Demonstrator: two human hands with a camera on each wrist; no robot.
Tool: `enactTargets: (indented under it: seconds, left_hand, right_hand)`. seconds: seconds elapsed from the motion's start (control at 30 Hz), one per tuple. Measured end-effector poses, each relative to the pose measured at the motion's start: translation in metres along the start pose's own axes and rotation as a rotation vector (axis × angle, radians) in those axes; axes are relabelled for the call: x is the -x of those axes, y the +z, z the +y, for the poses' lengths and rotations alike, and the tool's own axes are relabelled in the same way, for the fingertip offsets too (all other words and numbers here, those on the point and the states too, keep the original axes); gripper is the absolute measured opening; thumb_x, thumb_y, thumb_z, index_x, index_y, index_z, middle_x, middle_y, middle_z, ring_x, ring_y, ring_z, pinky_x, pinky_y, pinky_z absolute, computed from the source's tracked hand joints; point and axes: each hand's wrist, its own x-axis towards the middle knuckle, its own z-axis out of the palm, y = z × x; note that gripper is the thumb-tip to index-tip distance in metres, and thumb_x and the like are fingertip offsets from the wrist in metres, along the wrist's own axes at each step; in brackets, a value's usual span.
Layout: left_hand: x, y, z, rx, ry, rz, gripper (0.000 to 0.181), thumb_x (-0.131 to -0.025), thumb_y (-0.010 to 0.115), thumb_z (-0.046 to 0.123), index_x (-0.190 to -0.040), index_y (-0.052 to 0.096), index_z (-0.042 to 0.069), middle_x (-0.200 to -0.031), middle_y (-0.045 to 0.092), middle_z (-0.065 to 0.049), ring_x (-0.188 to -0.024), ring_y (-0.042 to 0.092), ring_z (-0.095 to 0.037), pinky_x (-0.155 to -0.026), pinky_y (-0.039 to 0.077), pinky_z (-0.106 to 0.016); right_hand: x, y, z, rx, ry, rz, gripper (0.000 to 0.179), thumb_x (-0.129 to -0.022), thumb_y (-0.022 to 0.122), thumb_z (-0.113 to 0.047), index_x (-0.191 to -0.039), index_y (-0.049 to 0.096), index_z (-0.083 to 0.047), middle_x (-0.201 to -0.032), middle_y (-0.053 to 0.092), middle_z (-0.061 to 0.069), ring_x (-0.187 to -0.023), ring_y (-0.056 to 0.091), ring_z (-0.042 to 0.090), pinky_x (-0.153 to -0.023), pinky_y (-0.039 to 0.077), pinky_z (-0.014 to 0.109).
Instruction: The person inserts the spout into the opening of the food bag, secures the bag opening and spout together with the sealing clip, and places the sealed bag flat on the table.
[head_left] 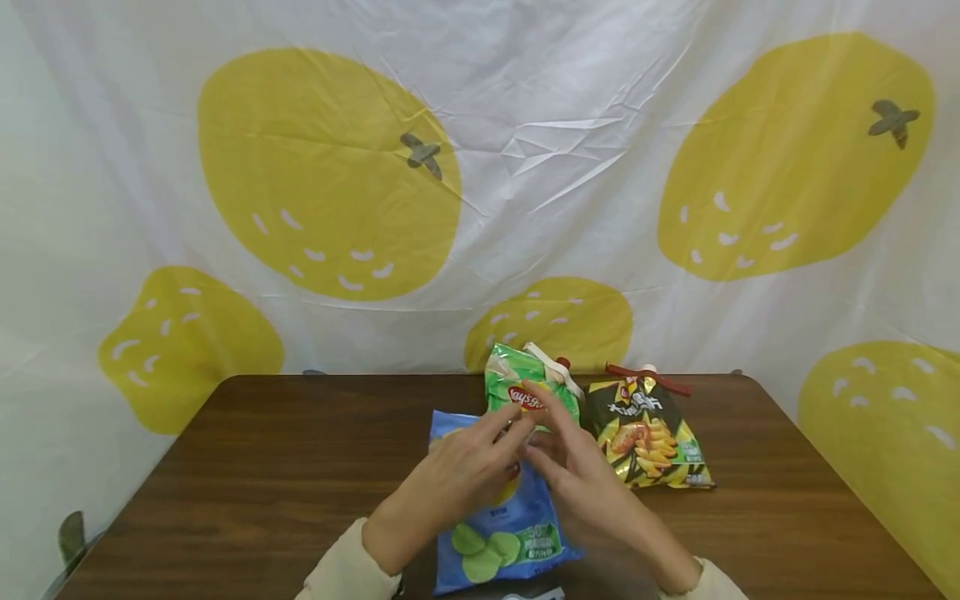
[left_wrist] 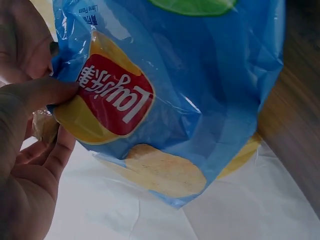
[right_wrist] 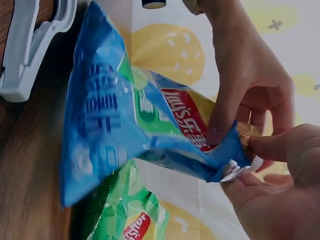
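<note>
A blue Lay's chip bag (head_left: 491, 533) with lime pictures is between both hands, its logo side facing up in the head view. My left hand (head_left: 461, 467) pinches the bag near its top, thumb on the front beside the red logo (left_wrist: 117, 95). At the same end my right hand (head_left: 592, 483) pinches the top edge, where silvery and golden foil inside (right_wrist: 245, 135) shows. In the right wrist view, the fingers of both hands meet around this crumpled end. Part of the logo is hidden by my hands in the head view.
Behind the blue bag lies a green Lay's bag (head_left: 502, 367) with a white clip (head_left: 553, 368) across its top. To the right is a black chip bag (head_left: 648, 433) with a red clip (head_left: 648, 378). A loose white clip (right_wrist: 22, 60) lies near the blue bag's bottom.
</note>
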Motion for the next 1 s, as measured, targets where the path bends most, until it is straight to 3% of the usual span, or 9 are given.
enactTargets:
  seconds: [0.23,0.37,0.47,0.57,0.7,0.77,0.83,0.9,1.0]
  left_hand:
    - [0.001,0.001,-0.004,0.011,-0.021,-0.017,0.046,-0.069,0.070,0.016,-0.111,0.052,0.012,-0.111,0.046,-0.001,-0.078,0.050,-0.009,-0.050,0.044,-0.018]
    - [0.001,0.000,-0.007,0.038,-0.035,-0.023,0.046,-0.071,0.069,0.014,-0.113,0.050,0.011,-0.115,0.046,-0.003,-0.085,0.052,-0.011,-0.056,0.046,-0.018]
    - [0.002,-0.001,-0.009,0.064,-0.052,-0.036,0.048,-0.072,0.070,0.014,-0.115,0.049,0.010,-0.117,0.045,-0.003,-0.088,0.052,-0.010,-0.063,0.047,-0.018]
    - [0.003,-0.002,-0.011,0.093,-0.072,-0.039,0.048,-0.073,0.071,0.015,-0.116,0.048,0.010,-0.117,0.044,-0.003,-0.087,0.053,-0.010,-0.068,0.047,-0.020]
    - [0.003,-0.003,-0.012,0.123,-0.087,-0.038,0.049,-0.074,0.070,0.015,-0.117,0.048,0.009,-0.117,0.043,-0.004,-0.085,0.054,-0.010,-0.070,0.048,-0.021]
    - [0.003,-0.003,-0.013,0.130,-0.086,-0.039,0.049,-0.074,0.070,0.014,-0.117,0.048,0.009,-0.117,0.043,-0.004,-0.084,0.054,-0.011,-0.071,0.048,-0.022]
    - [0.003,-0.004,-0.013,0.132,-0.089,-0.042,0.050,-0.074,0.070,0.014,-0.118,0.047,0.009,-0.117,0.043,-0.004,-0.083,0.054,-0.011,-0.071,0.049,-0.023]
    - [0.003,-0.004,-0.014,0.133,-0.090,-0.040,0.049,-0.074,0.070,0.014,-0.118,0.047,0.009,-0.117,0.043,-0.004,-0.083,0.054,-0.011,-0.071,0.049,-0.023]
    - [0.003,-0.004,-0.014,0.133,-0.090,-0.039,0.049,-0.074,0.070,0.014,-0.118,0.047,0.009,-0.117,0.043,-0.004,-0.082,0.054,-0.011,-0.070,0.049,-0.023]
  right_hand:
    - [-0.001,-0.009,0.006,0.393,-0.062,0.049,0.067,-0.085,0.060,-0.013,-0.138,0.024,-0.032,-0.120,0.049,-0.008,-0.105,0.053,0.009,-0.080,0.048,0.030]
    - [0.010,-0.012,-0.004,0.592,-0.166,0.125,0.054,-0.083,0.064,-0.015,-0.128,0.039,-0.031,-0.109,0.048,-0.014,-0.097,0.049,0.006,-0.076,0.047,0.026]
    - [0.025,-0.005,-0.007,0.614,-0.285,0.024,0.035,-0.083,0.063,-0.011,-0.112,0.050,-0.026,-0.099,0.049,-0.014,-0.088,0.049,0.004,-0.070,0.046,0.021]
    - [0.042,0.005,0.001,0.613,-0.390,-0.197,0.022,-0.083,0.062,-0.010,-0.101,0.056,-0.020,-0.096,0.052,-0.011,-0.085,0.049,0.002,-0.070,0.043,0.013]
    - [0.061,0.017,0.031,0.643,-0.553,-0.457,0.010,-0.085,0.059,-0.017,-0.095,0.060,-0.016,-0.090,0.056,-0.009,-0.084,0.049,0.000,-0.075,0.036,0.006]
    - [0.069,0.020,0.049,0.589,-0.556,-0.542,0.011,-0.086,0.055,-0.016,-0.095,0.061,-0.011,-0.089,0.058,-0.004,-0.084,0.051,0.001,-0.074,0.036,0.005]
    - [0.075,0.022,0.067,0.566,-0.590,-0.542,0.012,-0.085,0.055,-0.012,-0.094,0.062,-0.009,-0.090,0.060,0.001,-0.084,0.054,0.004,-0.073,0.037,0.007]
    - [0.082,0.023,0.076,0.554,-0.530,-0.506,0.012,-0.083,0.055,-0.011,-0.093,0.062,-0.009,-0.093,0.060,0.003,-0.086,0.055,0.005,-0.072,0.036,0.009]
    - [0.091,0.026,0.081,0.652,-0.455,-0.387,0.010,-0.081,0.058,-0.015,-0.091,0.062,-0.015,-0.093,0.057,-0.002,-0.084,0.052,0.004,-0.066,0.032,0.011]
